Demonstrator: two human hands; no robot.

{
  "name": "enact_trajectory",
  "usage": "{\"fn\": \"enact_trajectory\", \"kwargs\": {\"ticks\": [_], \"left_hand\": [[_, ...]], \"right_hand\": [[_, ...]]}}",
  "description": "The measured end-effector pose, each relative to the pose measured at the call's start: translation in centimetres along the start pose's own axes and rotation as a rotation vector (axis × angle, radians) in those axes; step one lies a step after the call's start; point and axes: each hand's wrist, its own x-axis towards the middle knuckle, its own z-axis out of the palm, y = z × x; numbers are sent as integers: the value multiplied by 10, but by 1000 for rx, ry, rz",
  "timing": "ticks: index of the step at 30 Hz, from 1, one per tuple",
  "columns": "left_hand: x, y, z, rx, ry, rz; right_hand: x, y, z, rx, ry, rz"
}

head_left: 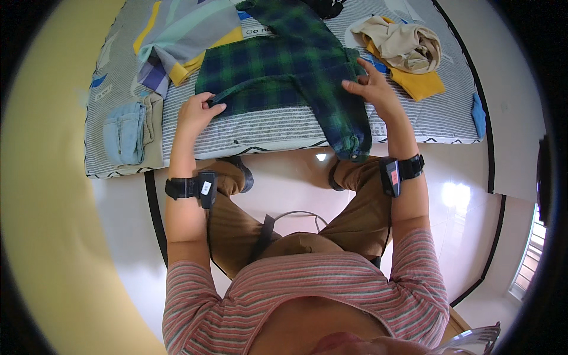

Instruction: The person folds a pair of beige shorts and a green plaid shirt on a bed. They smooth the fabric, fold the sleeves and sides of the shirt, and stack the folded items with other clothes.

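A dark green and blue plaid shirt point(278, 71) lies spread on the striped grey mattress point(260, 130), one sleeve hanging over the near edge. My left hand point(198, 112) pinches the shirt's lower left hem. My right hand point(373, 86) presses on the shirt's right side, fingers spread across the fabric near the sleeve. Both wrists carry black bands with small sensor boxes.
A striped multicolour garment point(183, 35) lies at the back left. Folded light blue jeans point(124, 133) sit on the mattress's left end. A beige cloth point(408, 41) rests on a yellow one point(417, 83) at the right. Glossy white floor lies beneath my knees.
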Motion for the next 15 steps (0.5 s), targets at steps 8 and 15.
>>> {"fn": "enact_trajectory", "kwargs": {"ticks": [8, 15], "left_hand": [[20, 2, 17, 179, 233, 168], [24, -1, 13, 149, 159, 88]], "right_hand": [[18, 4, 9, 160, -108, -51], [30, 16, -16, -25, 154, -257]]}}
